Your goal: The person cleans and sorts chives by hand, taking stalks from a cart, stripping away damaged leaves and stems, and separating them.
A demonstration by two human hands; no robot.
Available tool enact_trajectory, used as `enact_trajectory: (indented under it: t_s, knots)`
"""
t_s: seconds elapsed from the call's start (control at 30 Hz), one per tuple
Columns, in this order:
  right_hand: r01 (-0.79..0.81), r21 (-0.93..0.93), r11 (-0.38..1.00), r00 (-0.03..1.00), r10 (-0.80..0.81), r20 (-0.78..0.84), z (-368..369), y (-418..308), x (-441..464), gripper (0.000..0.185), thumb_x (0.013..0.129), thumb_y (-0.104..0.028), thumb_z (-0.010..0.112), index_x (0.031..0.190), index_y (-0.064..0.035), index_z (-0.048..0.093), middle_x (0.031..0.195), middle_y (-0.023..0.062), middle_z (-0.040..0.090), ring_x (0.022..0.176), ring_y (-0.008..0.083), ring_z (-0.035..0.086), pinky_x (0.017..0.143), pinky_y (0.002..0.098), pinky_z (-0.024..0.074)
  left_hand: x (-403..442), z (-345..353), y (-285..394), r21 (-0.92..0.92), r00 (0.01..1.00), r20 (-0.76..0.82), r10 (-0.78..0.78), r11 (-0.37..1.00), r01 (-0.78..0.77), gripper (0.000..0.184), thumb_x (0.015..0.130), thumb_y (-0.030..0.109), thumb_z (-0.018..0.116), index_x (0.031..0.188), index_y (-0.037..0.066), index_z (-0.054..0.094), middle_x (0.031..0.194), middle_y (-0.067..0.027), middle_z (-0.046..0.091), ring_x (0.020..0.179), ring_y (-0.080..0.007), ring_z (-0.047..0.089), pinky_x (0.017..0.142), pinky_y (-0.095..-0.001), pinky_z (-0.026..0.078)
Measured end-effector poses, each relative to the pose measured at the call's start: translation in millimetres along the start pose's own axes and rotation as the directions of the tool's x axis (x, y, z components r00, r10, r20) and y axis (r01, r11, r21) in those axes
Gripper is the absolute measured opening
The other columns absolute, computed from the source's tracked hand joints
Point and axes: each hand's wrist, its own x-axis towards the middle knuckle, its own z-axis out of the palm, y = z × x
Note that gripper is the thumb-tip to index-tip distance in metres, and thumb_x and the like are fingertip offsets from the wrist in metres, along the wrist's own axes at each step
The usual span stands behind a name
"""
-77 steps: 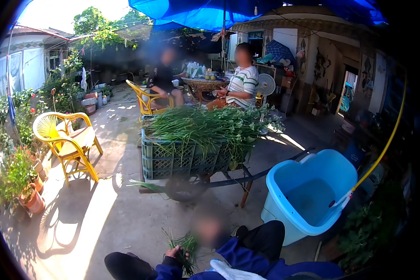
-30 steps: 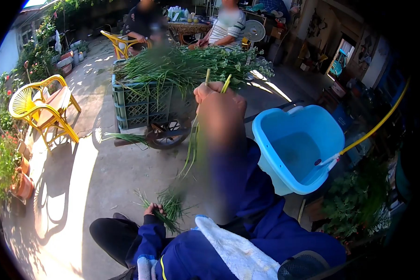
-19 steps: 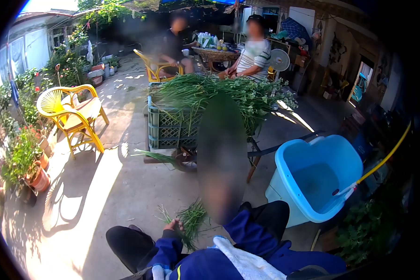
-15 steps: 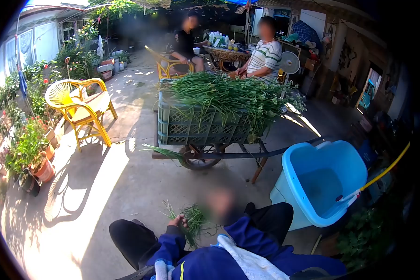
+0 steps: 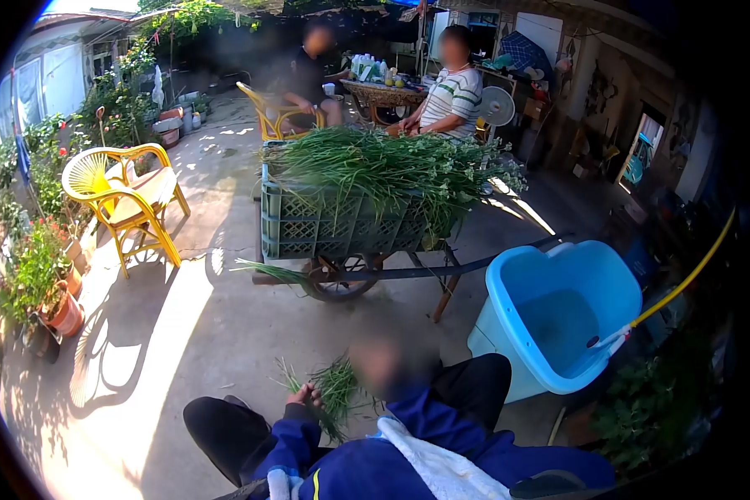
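My left hand (image 5: 306,396) is closed low between my knees, with thin green stalks (image 5: 287,374) sticking out above its fingers. They look like garlic chives. Right beside it, a loose heap of the same greens (image 5: 337,386) lies on the concrete. My right hand (image 5: 377,364) is raised just over the far right side of that heap. A blur covers its fingers, so whether it holds anything is hidden.
Ahead stands a cart with a green plastic crate (image 5: 342,225) piled with long flowering greens (image 5: 383,162). A blue tub (image 5: 508,321) of water with a yellow hose (image 5: 683,283) is at my right. Left are a yellow chair (image 5: 129,196) and potted plants. Two people sit beyond.
The whole view has shifted, so the cart, tub and chair sit slightly further left. My left hand still grips the stalks, and my right hand stays close to the heap.
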Motion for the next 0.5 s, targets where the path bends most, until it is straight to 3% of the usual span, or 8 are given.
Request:
enact_trajectory:
  t_s: [0.3, 0.4, 0.5]
  knots:
    - [-0.019, 0.069, 0.997, 0.999, 0.022, -0.049, -6, 1, 19, 0.010, 0.077, -0.011, 0.059, 0.077, -0.0022, 0.062, 0.053, 0.0020, 0.050, 0.045, 0.0092, 0.045, 0.043, 0.0246, 0.0368, 0, 0, -2, 0.007, 1.000, -0.006, 0.019, 1.000, -0.019, 0.019, 0.082, 0.031, 0.052, 0.086, 0.012, 0.051, 0.073, -0.0040, 0.049, 0.059, -0.0196, 0.044, 0.056, -0.0386, 0.040]
    - [-0.018, 0.247, 0.969, 0.985, 0.059, -0.161, -22, -16, 37, 0.010, 0.076, -0.011, 0.060, 0.076, -0.0019, 0.063, 0.051, 0.0022, 0.049, 0.043, 0.0090, 0.044, 0.042, 0.0245, 0.0362, 2, -1, -2, 0.003, 1.000, 0.000, 0.016, 1.000, -0.016, 0.019, 0.083, 0.031, 0.051, 0.085, 0.012, 0.051, 0.073, -0.0038, 0.048, 0.058, -0.0194, 0.043, 0.055, -0.0383, 0.039]
    - [0.089, 0.471, 0.878, 0.940, 0.083, -0.332, -42, -64, 60, 0.016, 0.075, -0.015, 0.062, 0.068, -0.0007, 0.063, 0.050, 0.0023, 0.049, 0.040, 0.0104, 0.045, 0.037, 0.0258, 0.0333, 2, -1, -3, 0.019, 1.000, 0.004, 0.020, 1.000, -0.020, 0.019, 0.082, 0.032, 0.052, 0.085, 0.012, 0.051, 0.072, -0.0033, 0.048, 0.059, -0.0193, 0.044, 0.054, -0.0383, 0.039]
